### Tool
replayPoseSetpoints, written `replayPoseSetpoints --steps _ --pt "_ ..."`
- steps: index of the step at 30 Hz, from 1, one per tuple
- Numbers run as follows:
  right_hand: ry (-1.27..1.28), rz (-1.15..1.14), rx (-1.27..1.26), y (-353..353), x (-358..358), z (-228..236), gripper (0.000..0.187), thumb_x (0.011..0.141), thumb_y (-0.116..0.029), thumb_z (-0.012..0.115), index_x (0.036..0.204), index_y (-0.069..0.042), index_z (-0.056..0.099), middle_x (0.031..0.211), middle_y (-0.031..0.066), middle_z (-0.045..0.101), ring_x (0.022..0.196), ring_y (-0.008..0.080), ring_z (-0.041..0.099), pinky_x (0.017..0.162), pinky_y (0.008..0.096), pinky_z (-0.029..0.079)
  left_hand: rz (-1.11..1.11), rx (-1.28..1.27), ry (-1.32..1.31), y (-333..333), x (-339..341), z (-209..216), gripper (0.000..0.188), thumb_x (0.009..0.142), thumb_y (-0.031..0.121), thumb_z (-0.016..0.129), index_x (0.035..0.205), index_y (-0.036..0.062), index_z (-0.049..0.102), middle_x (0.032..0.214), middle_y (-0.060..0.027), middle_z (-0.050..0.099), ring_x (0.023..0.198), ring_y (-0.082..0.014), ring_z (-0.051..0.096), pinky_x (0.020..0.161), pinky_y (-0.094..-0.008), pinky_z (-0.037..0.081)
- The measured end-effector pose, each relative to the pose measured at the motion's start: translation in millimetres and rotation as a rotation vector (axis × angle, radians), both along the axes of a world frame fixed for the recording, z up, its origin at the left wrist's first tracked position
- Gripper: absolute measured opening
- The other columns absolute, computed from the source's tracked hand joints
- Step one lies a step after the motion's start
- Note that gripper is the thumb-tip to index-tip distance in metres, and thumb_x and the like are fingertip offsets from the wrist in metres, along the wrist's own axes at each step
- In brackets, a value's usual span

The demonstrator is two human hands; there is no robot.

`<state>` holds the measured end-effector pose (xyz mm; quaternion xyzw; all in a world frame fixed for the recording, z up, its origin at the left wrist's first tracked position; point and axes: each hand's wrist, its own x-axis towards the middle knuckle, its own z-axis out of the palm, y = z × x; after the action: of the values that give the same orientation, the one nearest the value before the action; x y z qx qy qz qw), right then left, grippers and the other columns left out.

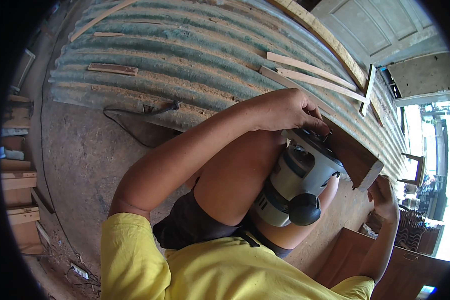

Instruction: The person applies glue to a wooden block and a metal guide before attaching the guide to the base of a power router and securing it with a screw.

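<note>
A silver and black wood router (294, 175) lies tilted across my thighs, its round black knob toward me and its flat base facing away. At that base is my left hand (297, 111), thumb and fingers pinched together near the middle; what lies between the fingertips is hidden. A dark brown wooden board (349, 150) with a pale cut end runs along the far side of the base. My right hand (383, 197) is closed at the board's right end, with its fingers curled and partly hidden behind the wood.
Dusty corrugated metal sheeting (185, 55) covers the floor ahead, with thin wooden strips (315, 72) and a short wood piece (113, 69) on it. A black cable (127, 131) loops at its edge. A brown panel (355, 250) is at lower right; a power strip (79, 270) lies lower left.
</note>
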<state>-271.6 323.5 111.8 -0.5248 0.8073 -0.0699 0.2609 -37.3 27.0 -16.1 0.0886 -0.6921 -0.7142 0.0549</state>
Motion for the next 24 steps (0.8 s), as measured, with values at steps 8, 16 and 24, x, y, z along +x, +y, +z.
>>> replayPoseSetpoints --steps 8,16,24 --pt "-0.018 0.037 0.029 -1 -5 3 0.039 0.112 -0.033 0.055 0.108 0.003 0.068 0.059 0.0032 0.048 0.051 0.0135 0.056 0.052 0.0317 0.045 0.012 -0.02 0.047 0 -1 -3 0.037 0.093 0.039 0.083 0.113 0.0081 0.082 0.102 -0.0024 0.079 0.095 -0.0105 0.069 0.09 -0.0285 0.053" --pt "0.105 0.187 -0.151 -4 -1 -11 0.033 0.111 -0.028 0.056 0.114 0.003 0.067 0.062 0.0132 0.047 0.053 0.023 0.046 0.056 0.0392 0.038 0.063 0.021 0.069 7 -5 -6 0.037 0.104 0.043 0.07 0.115 0.0075 0.075 0.102 -0.0013 0.073 0.098 -0.0093 0.063 0.091 -0.0291 0.049" --pt "0.124 0.243 -0.23 -3 2 -14 0.033 0.11 -0.029 0.058 0.114 0.003 0.068 0.063 0.0148 0.046 0.053 0.0243 0.044 0.056 0.0392 0.038 0.12 0.019 0.061 14 -6 -5 0.036 0.105 0.042 0.068 0.114 0.0072 0.073 0.102 -0.002 0.07 0.098 -0.0105 0.062 0.091 -0.0297 0.048"
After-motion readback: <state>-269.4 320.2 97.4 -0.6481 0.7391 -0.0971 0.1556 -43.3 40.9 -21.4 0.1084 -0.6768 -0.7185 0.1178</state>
